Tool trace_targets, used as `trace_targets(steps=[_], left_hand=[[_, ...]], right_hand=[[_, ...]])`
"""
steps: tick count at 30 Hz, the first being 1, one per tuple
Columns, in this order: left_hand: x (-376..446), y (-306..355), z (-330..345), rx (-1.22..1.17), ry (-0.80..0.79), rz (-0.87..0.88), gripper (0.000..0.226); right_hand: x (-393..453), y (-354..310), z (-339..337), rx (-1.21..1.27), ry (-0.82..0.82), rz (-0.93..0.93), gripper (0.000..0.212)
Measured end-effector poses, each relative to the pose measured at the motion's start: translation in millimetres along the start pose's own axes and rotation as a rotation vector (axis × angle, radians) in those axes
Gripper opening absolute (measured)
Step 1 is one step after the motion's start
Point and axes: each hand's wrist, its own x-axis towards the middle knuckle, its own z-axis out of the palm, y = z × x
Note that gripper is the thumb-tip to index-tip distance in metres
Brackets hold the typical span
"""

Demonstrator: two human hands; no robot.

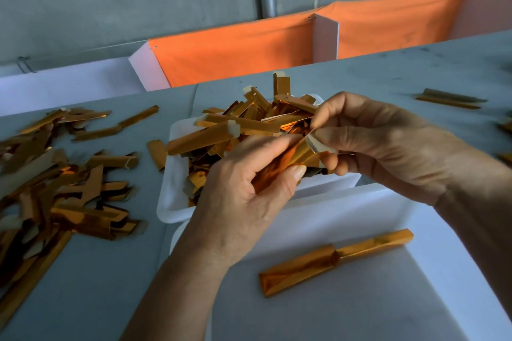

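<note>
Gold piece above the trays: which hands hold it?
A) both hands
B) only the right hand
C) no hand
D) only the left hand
A: the left hand grips the gold piece along its body, and the right hand pinches its white end.

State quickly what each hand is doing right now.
Left hand: closed round the gold foil strip.
Right hand: pinching that strip's pale end.

Glossy gold foil card strips [249, 124] fill a smooth white plastic tray [173, 188]; behind it, matt orange cloth [235, 55].
</note>
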Motion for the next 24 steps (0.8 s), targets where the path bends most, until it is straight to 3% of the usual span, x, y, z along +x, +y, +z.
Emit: trace_targets(steps=[15,20,24], left_hand=[[0.4,-2.5,-4.1,-0.003,0.047,0.029,0.038],[0.5,-3.2,-4.1,-0.019,0.067,0.041,0.038],[0.8,-1.3,-3.1,-0.007,0.060,0.054,0.039]], right_hand=[[0.1,-0.5,2.5,-0.042,-0.019,-0.117,0.007],[-1.7,-4.0,-2.4,-0.043,-0.141,-0.123,0.035],[-1.9,-4.4,-2.0,-0.044,-0.105,-0.144,0.021]])
